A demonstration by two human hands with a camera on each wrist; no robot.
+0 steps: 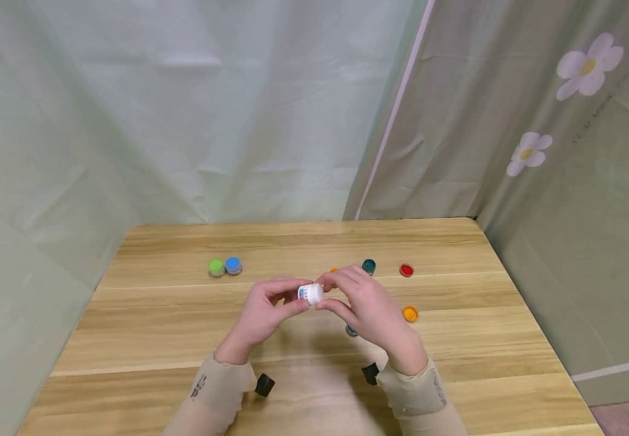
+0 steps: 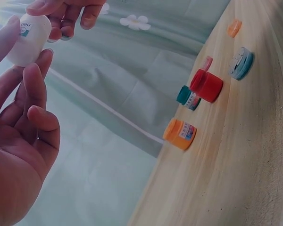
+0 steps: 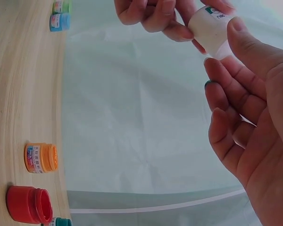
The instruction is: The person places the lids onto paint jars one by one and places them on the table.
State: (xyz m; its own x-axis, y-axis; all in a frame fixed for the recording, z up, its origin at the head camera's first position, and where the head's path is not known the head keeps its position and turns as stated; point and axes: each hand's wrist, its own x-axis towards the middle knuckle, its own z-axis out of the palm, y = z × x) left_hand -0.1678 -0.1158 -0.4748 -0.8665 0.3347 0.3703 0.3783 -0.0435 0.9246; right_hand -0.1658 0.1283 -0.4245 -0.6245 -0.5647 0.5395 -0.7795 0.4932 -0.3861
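Head view, two hands (image 1: 260, 312) (image 1: 369, 307), one white jar (image 1: 310, 294)

The right grip (image 3: 269, 132) pinches a white jar (image 3: 206, 30) (a red jar (image 3: 22, 204) apart).

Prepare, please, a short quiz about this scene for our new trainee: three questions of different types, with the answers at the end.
1. Choose one: what do the left hand and the right hand both hold?
A) the orange jar
B) the white jar
C) the dark green jar

2. True or false: the light green jar stands beside the blue jar.

3. Fill in the word: in the right wrist view, the red jar has no ____ on it.

Key:
1. B
2. True
3. lid
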